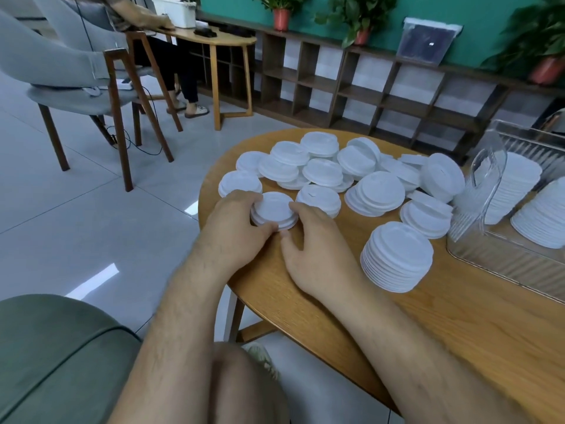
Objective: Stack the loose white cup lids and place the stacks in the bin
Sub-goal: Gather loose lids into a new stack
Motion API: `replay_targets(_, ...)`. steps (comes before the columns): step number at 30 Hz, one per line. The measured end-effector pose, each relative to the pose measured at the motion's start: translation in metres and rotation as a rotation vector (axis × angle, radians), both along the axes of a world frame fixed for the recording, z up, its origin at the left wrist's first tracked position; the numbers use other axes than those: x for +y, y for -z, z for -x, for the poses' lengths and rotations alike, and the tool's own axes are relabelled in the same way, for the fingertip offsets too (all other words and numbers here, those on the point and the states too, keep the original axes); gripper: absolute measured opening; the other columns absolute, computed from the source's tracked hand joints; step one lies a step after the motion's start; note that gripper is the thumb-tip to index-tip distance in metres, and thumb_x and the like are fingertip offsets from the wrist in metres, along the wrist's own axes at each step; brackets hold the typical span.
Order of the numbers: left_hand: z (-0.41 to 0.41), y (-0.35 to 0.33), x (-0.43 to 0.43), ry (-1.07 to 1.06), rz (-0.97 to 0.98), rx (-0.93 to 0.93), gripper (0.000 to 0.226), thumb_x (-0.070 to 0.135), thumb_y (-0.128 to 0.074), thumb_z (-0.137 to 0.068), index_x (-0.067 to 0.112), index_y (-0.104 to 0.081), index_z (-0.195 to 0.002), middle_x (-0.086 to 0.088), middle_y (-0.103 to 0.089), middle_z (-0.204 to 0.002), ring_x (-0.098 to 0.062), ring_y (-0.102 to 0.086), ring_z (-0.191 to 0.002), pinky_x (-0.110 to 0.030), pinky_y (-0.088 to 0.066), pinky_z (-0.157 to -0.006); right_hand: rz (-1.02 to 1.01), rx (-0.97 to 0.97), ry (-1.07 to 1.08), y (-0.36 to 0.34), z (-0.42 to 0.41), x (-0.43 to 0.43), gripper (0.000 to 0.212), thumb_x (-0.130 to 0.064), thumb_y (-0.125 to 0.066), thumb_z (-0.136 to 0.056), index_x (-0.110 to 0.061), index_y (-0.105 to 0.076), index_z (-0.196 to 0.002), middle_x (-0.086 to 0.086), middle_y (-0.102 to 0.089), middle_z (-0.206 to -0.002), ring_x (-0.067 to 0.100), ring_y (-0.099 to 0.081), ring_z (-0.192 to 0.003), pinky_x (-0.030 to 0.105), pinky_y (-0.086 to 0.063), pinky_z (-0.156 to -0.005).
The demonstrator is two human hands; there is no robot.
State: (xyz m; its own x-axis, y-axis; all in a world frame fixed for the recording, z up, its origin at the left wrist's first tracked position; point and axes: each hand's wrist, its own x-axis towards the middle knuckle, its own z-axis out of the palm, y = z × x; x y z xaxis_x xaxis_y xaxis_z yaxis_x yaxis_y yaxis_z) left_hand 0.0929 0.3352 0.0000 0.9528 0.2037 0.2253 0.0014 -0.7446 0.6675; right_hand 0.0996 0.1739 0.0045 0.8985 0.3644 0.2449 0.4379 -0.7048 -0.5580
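At the table (pixel 458 319) edge, gripping a short stack (pixel 273 208) from both sides — left hand (pixel 235 231) curled round its left rim, right hand (pixel 318 246) pinching its right. Beyond, loose lids (pixel 324 171) heaped across the top; tall stack (pixel 397 255) standing to the right — near the bin (pixel 501 266), itself holding more stacks.

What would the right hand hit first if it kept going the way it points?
The short stack of white plastic cup lids that the right hand and left hand grip; past that, probably the white lid lying just beyond.
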Motion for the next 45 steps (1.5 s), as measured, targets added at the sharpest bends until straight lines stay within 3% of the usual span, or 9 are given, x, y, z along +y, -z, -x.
replay_targets(4,0.007,-0.011,-0.009,0.011,0.123,-0.084,0.059,0.031,-0.08,-0.083,0.018,-0.059,-0.136,0.008,-0.054,-0.132,-0.01,-0.054,-0.122,-0.031,-0.046,-0.105,-0.075,-0.062,0.016,-0.009,0.008,-0.007,0.05,-0.027,-0.055,-0.101,-0.018,-0.044,-0.149,0.0,-0.045,-0.147,0.008,-0.044,-0.13,0.003,-0.026,-0.092)
replay_targets(7,0.014,-0.022,-0.02,0.054,0.211,-0.177,0.057,0.035,-0.081,-0.082,0.021,-0.061,-0.134,0.014,-0.054,-0.13,-0.002,-0.053,-0.12,-0.032,-0.048,-0.105,-0.111,-0.153,0.034,-0.024,0.014,-0.021,0.046,-0.026,-0.056,-0.102,-0.018,-0.047,-0.146,-0.003,-0.045,-0.141,0.002,-0.044,-0.119,-0.004,-0.028,-0.085)
replay_targets(10,0.019,-0.032,-0.037,0.113,0.271,-0.273,0.054,0.034,-0.082,-0.08,0.023,-0.064,-0.13,0.017,-0.058,-0.124,0.006,-0.053,-0.116,-0.021,-0.047,-0.1,-0.13,-0.194,0.047,-0.038,0.02,-0.046,0.045,-0.027,-0.057,-0.102,-0.019,-0.049,-0.145,-0.007,-0.044,-0.137,-0.002,-0.043,-0.112,-0.007,-0.027,-0.086)
replay_targets(12,0.022,-0.038,-0.055,0.156,0.323,-0.316,0.05,0.032,-0.082,-0.081,0.023,-0.066,-0.128,0.017,-0.06,-0.12,0.006,-0.055,-0.115,-0.014,-0.045,-0.096,-0.153,-0.226,0.062,-0.045,0.024,-0.068,0.045,-0.029,-0.06,-0.1,-0.02,-0.052,-0.143,-0.008,-0.047,-0.135,-0.001,-0.047,-0.115,-0.003,-0.03,-0.094)
replay_targets(15,0.023,-0.042,-0.083,0.236,0.36,-0.359,0.049,0.037,-0.078,-0.082,0.022,-0.065,-0.126,0.015,-0.062,-0.121,-0.004,-0.057,-0.118,-0.019,-0.046,-0.096,-0.167,-0.258,0.064,-0.052,0.028,-0.103,0.045,-0.033,-0.063,-0.097,-0.021,-0.057,-0.14,-0.01,-0.051,-0.138,0.005,-0.05,-0.122,0.015,-0.038,-0.104)
replay_targets(19,0.02,-0.042,-0.11,0.324,0.313,-0.328,0.046,0.036,-0.078,-0.086,0.023,-0.065,-0.127,0.019,-0.061,-0.122,0.0,-0.055,-0.119,-0.012,-0.043,-0.095,-0.22,-0.286,0.056,-0.047,0.023,-0.142,0.043,-0.039,-0.067,-0.093,-0.021,-0.064,-0.132,-0.01,-0.058,-0.135,0.006,-0.05,-0.127,0.008,-0.04,-0.094)
replay_targets(25,0.012,-0.039,-0.13,0.363,0.244,-0.233,0.045,0.037,-0.079,-0.083,0.026,-0.067,-0.125,0.02,-0.063,-0.121,0.001,-0.056,-0.117,-0.016,-0.044,-0.096,-0.358,-0.253,0.055,-0.023,0.01,-0.165,0.038,-0.04,-0.065,-0.09,-0.021,-0.069,-0.123,-0.011,-0.06,-0.125,0.014,-0.055,-0.126,0.035,-0.053,-0.093)
replay_targets(31,0.011,-0.035,-0.134,0.379,0.246,-0.15,0.045,0.039,-0.08,-0.081,0.029,-0.068,-0.122,0.019,-0.065,-0.119,0.003,-0.057,-0.114,-0.011,-0.043,-0.092,-0.361,-0.125,0.036,-0.025,0.006,-0.175,0.054,-0.046,-0.066,-0.08,-0.022,-0.065,-0.129,-0.013,-0.057,-0.121,0.005,-0.056,-0.119,0.024,-0.048,-0.1)
replay_targets(45,0.01,-0.028,-0.131,0.428,0.195,-0.129,0.043,0.034,-0.08,-0.082,0.025,-0.068,-0.122,0.015,-0.065,-0.116,0.0,-0.058,-0.113,-0.008,-0.042,-0.09,-0.274,-0.004,0.025,-0.021,0.003,-0.177,0.059,-0.043,-0.069,-0.079,-0.02,-0.064,-0.133,-0.014,-0.054,-0.119,-0.004,-0.053,-0.112,0.005,-0.037,-0.096)
